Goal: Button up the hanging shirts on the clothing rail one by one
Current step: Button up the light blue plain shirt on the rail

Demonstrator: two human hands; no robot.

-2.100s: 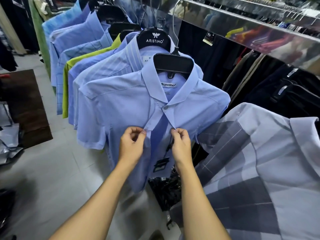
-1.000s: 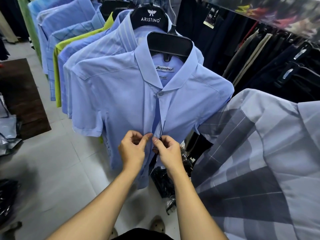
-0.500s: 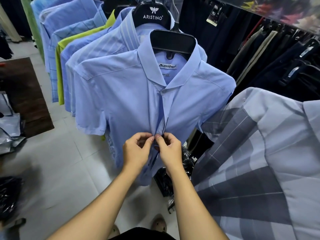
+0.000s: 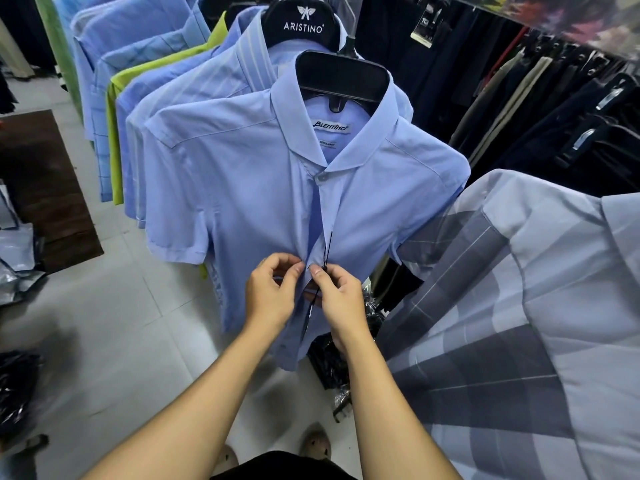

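Fingers (image 4: 297,268) of the left hand (image 4: 269,299) were pinched narrowly on the left edge of a light blue short-sleeved shirt's (image 4: 242,188) front opening, about halfway down the garment. Fingers of the right hand (image 4: 341,299) pinched the opposite edge, thumb tip nearly touching the left thumb, so the two edges met between them. A thin black tag string (image 4: 328,247) ran down the opening and passed between the two hands. Whether a button sat under the fingertips could not be told.

At the collar, the top button (image 4: 322,177) was fastened. The shirt hung facing the camera on a black hanger (image 4: 341,76), with a neck label reading "Blentino" (image 4: 329,127) showing inside the collar. Just behind it hung another pale blue shirt on a black hanger printed "ARISTINO" (image 4: 304,20), then a row of further shirts receding to the upper left, among them a lime green shirt (image 4: 116,133) and a blue checked shirt (image 4: 104,161).

To the right, close to the camera, a grey and pale blue checked shirt (image 4: 519,323) filled the lower corner. Dark trousers (image 4: 540,109) hung behind it. Below, pale floor tiles (image 4: 121,323) showed, with a dark brown mat (image 4: 45,188) at the left.
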